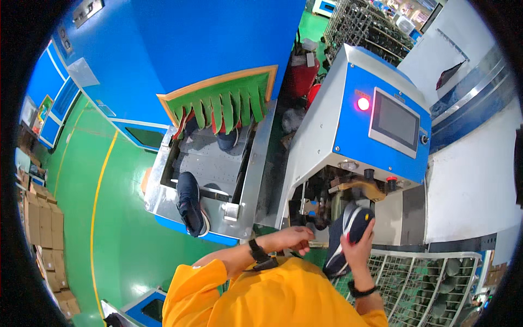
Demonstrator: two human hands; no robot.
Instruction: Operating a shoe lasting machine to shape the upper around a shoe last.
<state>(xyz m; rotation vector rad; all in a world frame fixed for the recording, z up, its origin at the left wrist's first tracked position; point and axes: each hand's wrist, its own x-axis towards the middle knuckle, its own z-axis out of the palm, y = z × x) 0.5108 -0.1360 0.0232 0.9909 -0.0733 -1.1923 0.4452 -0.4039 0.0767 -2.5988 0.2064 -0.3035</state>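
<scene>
My right hand (358, 248) grips a dark navy shoe (357, 228) with a white sole, fingers and thumb along its side. The shoe stands tilted right in front of the blue and white machine (338, 131), close under its brass-coloured arm (362, 188). To the left of that shoe, my left hand (294, 238) is curled closed near the machine's lower opening. What its fingers hold, if anything, is hidden. Another navy shoe (189, 199) lies on the metal end of the conveyor (223, 215). Farther in, a dark shoe (227, 141) sits partly beneath the green strip curtain (218, 106).
A large blue cabinet (207, 38) rises behind the curtain. The machine has a screen (395, 122), a glowing red light (363, 103) and a red button (391, 182). A wire rack (408, 278) stands low at right. Cardboard boxes (46, 223) are stacked at far left.
</scene>
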